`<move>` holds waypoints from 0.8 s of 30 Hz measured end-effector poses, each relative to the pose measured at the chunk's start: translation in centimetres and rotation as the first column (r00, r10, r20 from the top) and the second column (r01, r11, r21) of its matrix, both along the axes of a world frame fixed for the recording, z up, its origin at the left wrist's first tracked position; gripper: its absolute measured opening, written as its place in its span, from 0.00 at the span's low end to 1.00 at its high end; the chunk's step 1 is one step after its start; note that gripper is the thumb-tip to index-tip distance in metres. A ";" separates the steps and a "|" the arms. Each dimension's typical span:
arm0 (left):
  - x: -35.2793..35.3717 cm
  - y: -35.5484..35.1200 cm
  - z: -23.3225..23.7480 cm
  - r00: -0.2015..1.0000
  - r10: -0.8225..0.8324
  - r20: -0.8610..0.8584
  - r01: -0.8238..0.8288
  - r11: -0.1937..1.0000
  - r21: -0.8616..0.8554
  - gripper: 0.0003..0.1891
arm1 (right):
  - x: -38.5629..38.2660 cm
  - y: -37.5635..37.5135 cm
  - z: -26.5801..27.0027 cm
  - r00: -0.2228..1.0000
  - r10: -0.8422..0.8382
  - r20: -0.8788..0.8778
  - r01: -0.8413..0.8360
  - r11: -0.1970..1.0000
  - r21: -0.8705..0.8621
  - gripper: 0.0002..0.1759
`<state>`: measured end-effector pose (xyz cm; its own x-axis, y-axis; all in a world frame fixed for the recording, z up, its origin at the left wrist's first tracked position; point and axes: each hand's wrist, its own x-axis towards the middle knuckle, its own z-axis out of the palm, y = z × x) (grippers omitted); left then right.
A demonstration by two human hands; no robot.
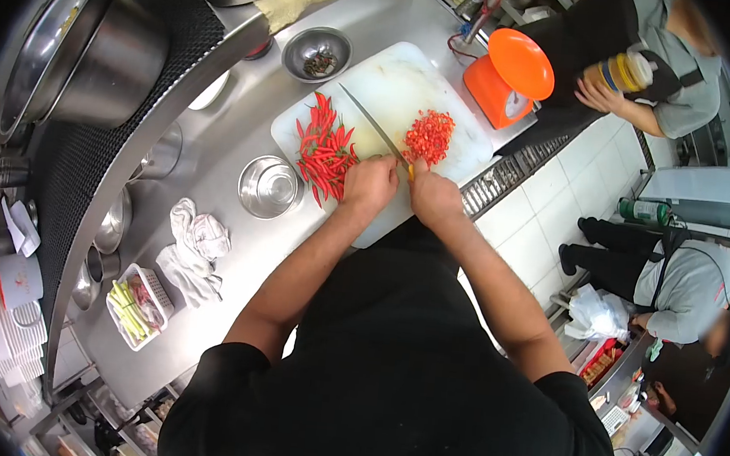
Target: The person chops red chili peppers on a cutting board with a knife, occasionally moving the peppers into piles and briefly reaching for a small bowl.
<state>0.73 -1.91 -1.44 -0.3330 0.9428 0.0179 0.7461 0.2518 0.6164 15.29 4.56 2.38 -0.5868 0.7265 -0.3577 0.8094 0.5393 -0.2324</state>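
My right hand is closed around the yellow handle of a knife, whose long blade points away across the white cutting board. Close beside it, my left hand has its fingers curled together at the board; what they hold, if anything, is hidden. Whole red chillies lie in a loose pile to the left of the blade, against my left hand. On the blade's right side sits a heap of chopped red chilli, just beyond my right hand.
A steel bowl with dark bits stands behind the board, a steel container to its left. An orange scale is at the right. A cloth and white basket lie left. Two people are nearby; one holds a jar.
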 end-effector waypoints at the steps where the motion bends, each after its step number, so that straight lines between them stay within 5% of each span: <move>1: 0.1 -0.2 0.1 1.000 -0.013 -0.009 0.012 1.000 -0.011 0.04 | 0.2 0.2 -0.4 1.000 0.013 -0.008 -0.013 1.000 0.001 0.16; 8: 0.0 -0.3 0.2 0.995 -0.065 -0.079 0.067 0.998 0.016 0.05 | 0.2 0.5 4.3 0.998 0.048 0.033 -0.047 0.999 -0.012 0.11; 14: -0.1 -0.2 0.6 0.995 -0.074 -0.063 0.075 0.997 0.015 0.05 | 0.7 -0.4 -0.1 0.998 -0.001 -0.057 0.002 1.000 0.022 0.17; 24: 0.0 -0.7 0.2 0.996 -0.055 -0.069 0.058 0.998 0.038 0.04 | 0.4 -1.1 2.7 0.999 0.046 0.023 -0.046 0.999 0.019 0.15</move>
<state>0.75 -2.57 -1.25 -0.2760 0.9581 0.0768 0.7988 0.1842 0.5727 15.64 3.48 5.08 -0.6118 0.7056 -0.3575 0.7884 0.5805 -0.2035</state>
